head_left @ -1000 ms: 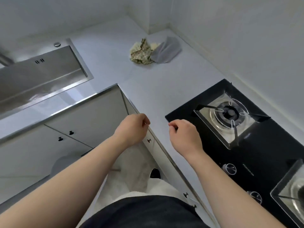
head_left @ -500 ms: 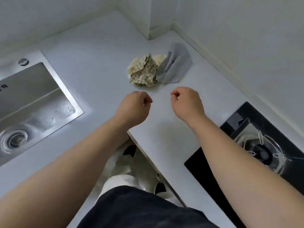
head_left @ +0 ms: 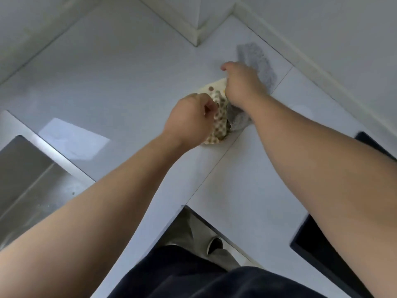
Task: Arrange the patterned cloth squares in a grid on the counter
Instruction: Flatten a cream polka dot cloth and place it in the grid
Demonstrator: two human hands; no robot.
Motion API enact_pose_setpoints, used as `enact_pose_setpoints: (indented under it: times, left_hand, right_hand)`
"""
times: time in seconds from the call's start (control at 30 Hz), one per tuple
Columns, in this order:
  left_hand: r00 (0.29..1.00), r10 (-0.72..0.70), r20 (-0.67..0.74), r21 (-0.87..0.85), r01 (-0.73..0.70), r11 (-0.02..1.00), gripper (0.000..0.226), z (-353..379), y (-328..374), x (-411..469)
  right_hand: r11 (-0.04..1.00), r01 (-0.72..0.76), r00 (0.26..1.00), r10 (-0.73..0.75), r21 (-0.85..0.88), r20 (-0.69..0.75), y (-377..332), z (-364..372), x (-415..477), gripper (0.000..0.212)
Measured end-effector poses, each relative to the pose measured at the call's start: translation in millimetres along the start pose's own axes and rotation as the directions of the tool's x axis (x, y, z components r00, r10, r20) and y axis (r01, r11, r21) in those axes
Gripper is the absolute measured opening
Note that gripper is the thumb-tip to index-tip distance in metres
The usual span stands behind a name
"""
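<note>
A white counter [head_left: 120, 87] was seen from above, with both bare forearms reaching forward to a crumpled pile of cloth squares [head_left: 221, 117] near the wall corner [head_left: 197, 24]. The pile was made up of a checked cloth [head_left: 218, 131] in beige and brown, a cream cloth [head_left: 214, 85] with dark spots, and a grey cloth [head_left: 255, 57] that was spread toward the wall.

The left hand [head_left: 191, 118] was placed at the left edge of the pile, partly over the checked cloth. Its fingers [head_left: 209, 108] were curled inward, their tips against the checked fabric; whether fabric was pinched between them could not be told.

The right hand [head_left: 242, 87] was laid on top of the pile, between the cream cloth and the grey cloth, with part of the grey cloth hidden beneath it. Its fingers were bent downward into the fabric and mostly hidden by the back of the hand, so their grip could not be told; one fingertip [head_left: 225, 66] was seen sticking out past the cloths, over bare counter.

A steel sink [head_left: 28, 168] was set into the counter at the left, and a black cooktop [head_left: 318, 248] at the right.
</note>
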State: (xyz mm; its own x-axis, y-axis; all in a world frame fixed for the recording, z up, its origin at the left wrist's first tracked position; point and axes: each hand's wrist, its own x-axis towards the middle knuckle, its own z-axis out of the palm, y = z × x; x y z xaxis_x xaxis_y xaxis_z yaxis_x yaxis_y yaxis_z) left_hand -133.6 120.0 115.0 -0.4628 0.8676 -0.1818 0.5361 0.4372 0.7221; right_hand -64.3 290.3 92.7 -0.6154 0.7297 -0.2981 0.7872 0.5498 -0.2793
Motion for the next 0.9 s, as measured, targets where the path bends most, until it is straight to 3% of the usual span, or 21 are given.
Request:
enact_pose_setpoints:
  times: [0.1,0.2,0.33,0.43,0.63,0.8,0.9]
  left_hand:
    - [1.000,-0.005,-0.013,-0.039,0.005,0.999,0.018,-6.0,-9.5,10.6]
    - [0.999,-0.032,-0.018,-0.045,0.031,0.999,0.021,-12.9,-17.4,22.8]
    - [0.996,-0.078,-0.033,-0.063,0.076,0.995,0.022,-22.1,-20.9,38.2]
    - [0.996,-0.078,-0.035,-0.069,0.076,0.995,0.027,-28.8,-17.0,47.3]
    - [0.998,0.011,-0.062,-0.070,-0.015,0.997,0.063,-40.6,9.3,41.2]
    - [0.988,0.150,-0.025,-0.107,-0.151,0.983,0.069,-46.0,32.4,15.3]
    - [0.975,0.224,-0.013,-0.056,-0.224,0.973,0.044,-46.8,46.8,-5.5]
  right_hand:
    - [0.992,0.040,0.995,-0.029,-0.122,0.093,-8.0,4.3,16.0,0.069]
    - [0.986,-0.019,0.993,0.038,-0.168,0.111,-5.1,5.0,24.6,0.049]
    - [1.000,-0.002,1.000,0.001,-0.025,-0.014,0.1,-16.0,18.2,0.021]
    - [0.995,0.093,0.990,-0.088,0.039,-0.112,-4.9,-43.0,-3.4,0.022]
    - [0.962,0.228,0.958,-0.194,0.149,-0.210,-16.7,-81.3,-66.6,0.017]
    - [0.922,0.206,0.926,-0.076,0.327,-0.370,-20.2,-99.4,-117.7,0.015]
    - [0.877,0.172,0.912,0.030,0.448,-0.409,-18.2,-107.4,-145.1,0.005]
